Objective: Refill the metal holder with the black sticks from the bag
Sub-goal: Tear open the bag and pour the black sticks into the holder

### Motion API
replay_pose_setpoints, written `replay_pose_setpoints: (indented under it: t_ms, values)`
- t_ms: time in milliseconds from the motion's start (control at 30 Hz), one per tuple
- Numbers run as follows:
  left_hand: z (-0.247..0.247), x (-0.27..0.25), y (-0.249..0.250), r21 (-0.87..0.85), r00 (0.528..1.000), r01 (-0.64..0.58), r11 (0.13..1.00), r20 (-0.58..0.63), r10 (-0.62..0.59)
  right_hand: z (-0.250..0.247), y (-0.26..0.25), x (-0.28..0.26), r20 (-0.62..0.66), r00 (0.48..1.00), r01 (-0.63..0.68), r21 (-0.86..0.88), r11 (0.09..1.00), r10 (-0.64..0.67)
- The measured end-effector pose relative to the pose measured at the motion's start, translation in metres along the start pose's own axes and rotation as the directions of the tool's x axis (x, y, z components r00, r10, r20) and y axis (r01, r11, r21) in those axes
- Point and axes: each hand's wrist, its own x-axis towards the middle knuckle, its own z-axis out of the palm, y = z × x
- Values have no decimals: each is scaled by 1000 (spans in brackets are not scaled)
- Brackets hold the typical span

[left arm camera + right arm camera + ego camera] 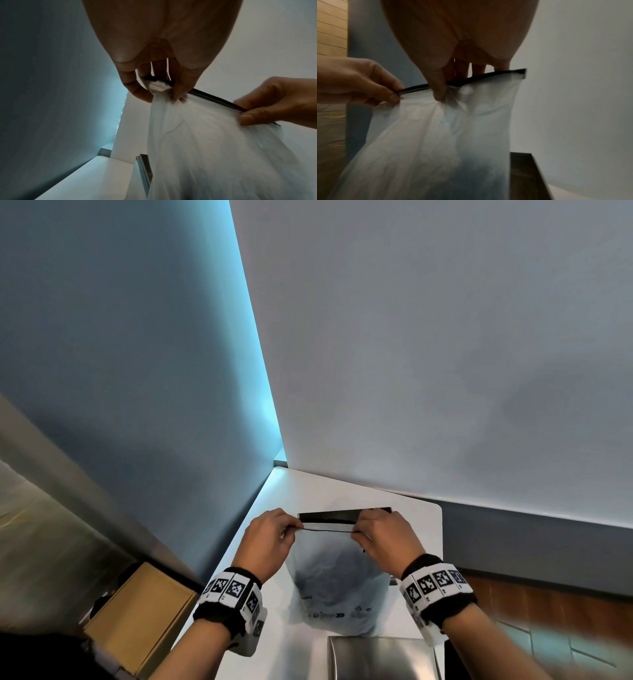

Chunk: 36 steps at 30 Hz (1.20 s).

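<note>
A translucent plastic bag (332, 594) with a black zip strip (342, 514) along its top hangs upright over the white table. My left hand (295, 528) pinches the strip's left end and my right hand (358, 534) pinches its right part. The left wrist view shows my left hand (163, 94) bunching the bag (214, 148). In the right wrist view my right hand (441, 92) grips the bag (436, 135) just under the strip. A dark mass shows low inside the bag; single sticks cannot be made out. The metal holder (376, 655) stands on the table below the bag.
The white table (308, 484) sits in a wall corner, with walls close behind and to the left. A cardboard box (144, 611) stands on the floor at the left. Wooden floor (548, 597) lies to the right of the table.
</note>
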Motion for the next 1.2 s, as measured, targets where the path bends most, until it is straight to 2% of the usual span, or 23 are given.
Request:
replay_pose_setpoints:
  t_ms: [167, 233, 300, 367, 433, 533, 600, 667, 733, 767, 833, 967, 1000, 1033, 1133, 1200]
  values:
    - [-7, -2, -9, -2, 999, 28, 1000, -27, -28, -13, 28, -17, 25, 990, -140, 28, 990, 139]
    - [-9, -5, -6, -27, 999, 13, 1000, -36, -14, -19, 31, -23, 14, 988, -153, 69, 986, 153]
    - [-12, -8, 1, -79, 999, -8, 997, -34, 5, -24, 28, -29, -38, 987, -151, 144, 978, 158]
    - [-12, -12, 8, -145, 999, 1, 989, -33, -6, -25, 26, -32, -93, 970, -194, 258, 946, 225]
    - [-8, -15, 9, -210, 997, 70, 975, -19, -75, -18, 25, -33, -62, 943, -293, 305, 906, 326]
    - [4, -18, 12, -184, 984, 151, 971, -69, -166, -5, 18, -32, 67, 897, -440, 228, 868, 437]
    - [9, -16, 16, -170, 961, 233, 957, -113, -254, -2, 10, -32, 125, 867, -499, 231, 835, 483]
    - [11, -14, 20, -169, 926, 344, 924, -103, -364, -1, 4, -33, 198, 836, -549, 272, 790, 512]
    - [13, -12, 27, -289, 896, 412, 864, -44, -441, 1, 0, -32, 241, 817, -576, 303, 759, 524]
    - [14, -12, 34, -389, 887, 423, 818, -8, -462, 2, -2, -31, 236, 824, -567, 352, 745, 515]
    - [18, -14, 48, -514, 888, 417, 750, 55, -456, 2, -6, -28, 200, 846, -518, 522, 677, 494]
    - [22, -15, 50, -589, 927, 331, 737, 57, -372, -7, -12, -31, 151, 852, -387, 827, 409, 501]
    - [21, -16, 46, -605, 924, 328, 726, 45, -380, -6, -9, -35, 139, 840, -376, 846, 378, 524]
    - [19, -16, 42, -609, 913, 344, 714, 40, -405, -5, -5, -38, 118, 824, -388, 831, 399, 554]
    - [19, -23, 30, -541, 876, 434, 720, 67, -478, 3, 7, -51, 110, 784, -524, 644, 556, 611]
    - [23, -31, 22, -419, 848, 506, 754, 81, -524, 6, 6, -57, 169, 765, -588, 578, 567, 621]
